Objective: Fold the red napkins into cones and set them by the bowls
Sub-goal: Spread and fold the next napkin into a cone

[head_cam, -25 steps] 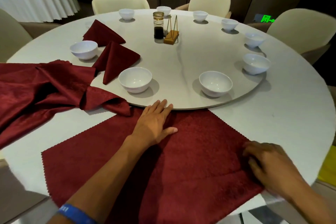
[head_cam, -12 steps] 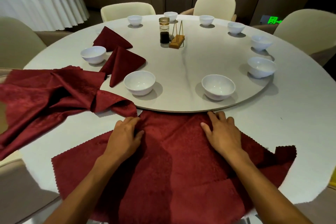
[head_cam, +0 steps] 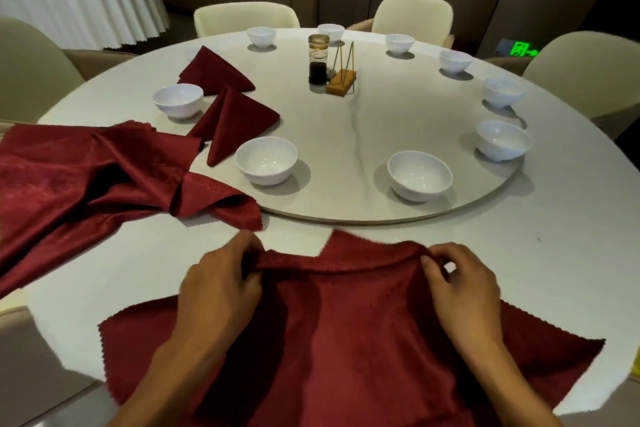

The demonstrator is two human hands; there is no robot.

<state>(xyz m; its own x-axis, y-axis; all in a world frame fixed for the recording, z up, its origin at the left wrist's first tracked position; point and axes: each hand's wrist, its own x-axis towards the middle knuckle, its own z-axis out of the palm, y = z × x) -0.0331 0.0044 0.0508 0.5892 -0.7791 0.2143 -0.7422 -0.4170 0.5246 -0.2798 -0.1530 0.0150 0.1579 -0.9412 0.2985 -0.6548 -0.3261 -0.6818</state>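
Cream chairs [head_cam: 246, 15] are ringing the table [head_cam: 554, 253]; a skirted table [head_cam: 79, 0] is standing upper left; a green sign [head_cam: 523, 49] is glowing right.

Place: a restaurant banquet room, probably a private dining room.
Table: large round table [head_cam: 554, 253] with a turntable [head_cam: 381, 135], ringed by white bowls [head_cam: 419, 175].
Seating: cream chairs [head_cam: 412, 12] around it.
Background: second table under a pleated white cloth [head_cam: 86, 0]; green exit sign [head_cam: 523, 49], blurred.
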